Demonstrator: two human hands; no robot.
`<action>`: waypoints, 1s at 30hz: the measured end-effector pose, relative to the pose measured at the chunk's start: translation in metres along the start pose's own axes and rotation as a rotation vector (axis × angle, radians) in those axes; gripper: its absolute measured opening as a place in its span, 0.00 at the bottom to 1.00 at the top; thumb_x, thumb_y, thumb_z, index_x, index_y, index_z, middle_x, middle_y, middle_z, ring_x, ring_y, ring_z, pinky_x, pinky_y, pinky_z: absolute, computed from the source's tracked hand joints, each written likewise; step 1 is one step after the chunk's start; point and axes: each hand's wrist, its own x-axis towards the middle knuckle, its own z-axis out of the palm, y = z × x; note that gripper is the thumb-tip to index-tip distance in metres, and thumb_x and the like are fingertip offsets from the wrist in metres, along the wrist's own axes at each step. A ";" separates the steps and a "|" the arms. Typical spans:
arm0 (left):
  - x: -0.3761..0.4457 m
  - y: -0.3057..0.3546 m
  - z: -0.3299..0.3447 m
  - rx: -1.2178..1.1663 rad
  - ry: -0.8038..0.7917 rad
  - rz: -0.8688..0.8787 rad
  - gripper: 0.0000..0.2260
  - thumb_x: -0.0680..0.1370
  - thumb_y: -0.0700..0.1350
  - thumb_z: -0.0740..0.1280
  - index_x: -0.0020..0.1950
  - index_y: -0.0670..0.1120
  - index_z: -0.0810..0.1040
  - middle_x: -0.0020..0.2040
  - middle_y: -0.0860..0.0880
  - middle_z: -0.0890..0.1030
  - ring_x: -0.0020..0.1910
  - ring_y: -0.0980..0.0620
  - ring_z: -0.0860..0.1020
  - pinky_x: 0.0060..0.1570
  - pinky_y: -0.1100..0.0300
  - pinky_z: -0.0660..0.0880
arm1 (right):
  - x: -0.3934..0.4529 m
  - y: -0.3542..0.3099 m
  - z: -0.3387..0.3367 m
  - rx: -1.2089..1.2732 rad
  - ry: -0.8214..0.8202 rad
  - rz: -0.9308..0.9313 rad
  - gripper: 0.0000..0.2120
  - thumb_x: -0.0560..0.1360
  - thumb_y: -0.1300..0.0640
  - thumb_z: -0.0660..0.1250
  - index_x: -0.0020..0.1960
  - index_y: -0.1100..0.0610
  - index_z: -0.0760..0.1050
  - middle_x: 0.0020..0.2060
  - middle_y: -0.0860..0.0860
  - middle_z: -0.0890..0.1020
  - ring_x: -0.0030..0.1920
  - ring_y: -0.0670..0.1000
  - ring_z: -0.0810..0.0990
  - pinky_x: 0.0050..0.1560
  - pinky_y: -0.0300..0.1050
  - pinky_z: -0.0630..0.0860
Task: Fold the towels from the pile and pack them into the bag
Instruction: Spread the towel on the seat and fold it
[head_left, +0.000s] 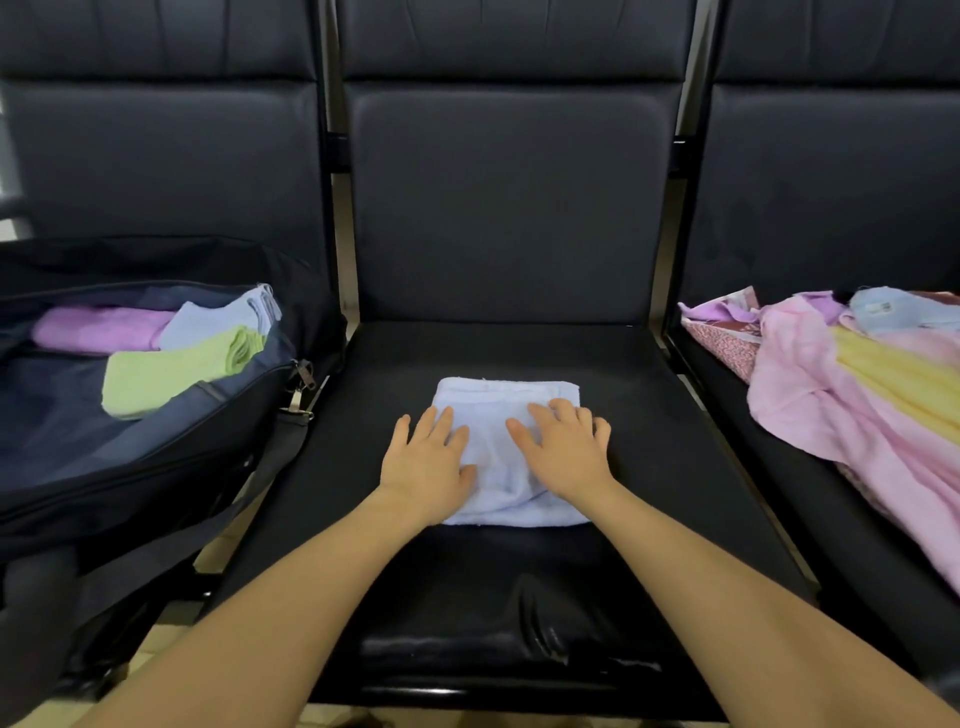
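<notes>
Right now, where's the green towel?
Head view, left side: the green towel lies folded in the open bag on the left seat, nearest the camera, beside a folded blue towel and purple towel.

In front of me stands a row of 3 black padded seats (511, 218) joined side by side, each with a tall stitched backrest and a dull sheen on the leather-like cover. Thin dark metal posts (340, 156) run between the backrests, and under the front edge of the seats I see a strip of pale floor (161, 631)
</notes>
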 end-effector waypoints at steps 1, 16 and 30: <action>-0.006 -0.002 0.000 -0.005 -0.006 0.029 0.26 0.83 0.57 0.48 0.79 0.50 0.51 0.79 0.47 0.46 0.78 0.49 0.44 0.74 0.47 0.43 | -0.004 -0.004 0.000 -0.059 0.060 -0.024 0.29 0.78 0.34 0.47 0.71 0.49 0.66 0.66 0.51 0.68 0.63 0.53 0.65 0.65 0.50 0.56; -0.030 -0.007 0.000 -0.110 -0.114 0.299 0.23 0.83 0.56 0.46 0.78 0.55 0.51 0.79 0.53 0.46 0.77 0.51 0.45 0.74 0.52 0.45 | -0.051 0.026 -0.020 -0.087 0.020 -0.325 0.17 0.80 0.50 0.58 0.68 0.46 0.72 0.64 0.44 0.75 0.59 0.46 0.74 0.60 0.40 0.55; -0.026 -0.019 0.012 0.015 0.227 0.442 0.21 0.81 0.61 0.49 0.65 0.52 0.72 0.59 0.52 0.75 0.59 0.50 0.73 0.56 0.57 0.65 | -0.044 0.029 -0.010 -0.471 0.269 -0.689 0.11 0.74 0.50 0.60 0.35 0.51 0.75 0.27 0.46 0.75 0.29 0.50 0.75 0.46 0.46 0.61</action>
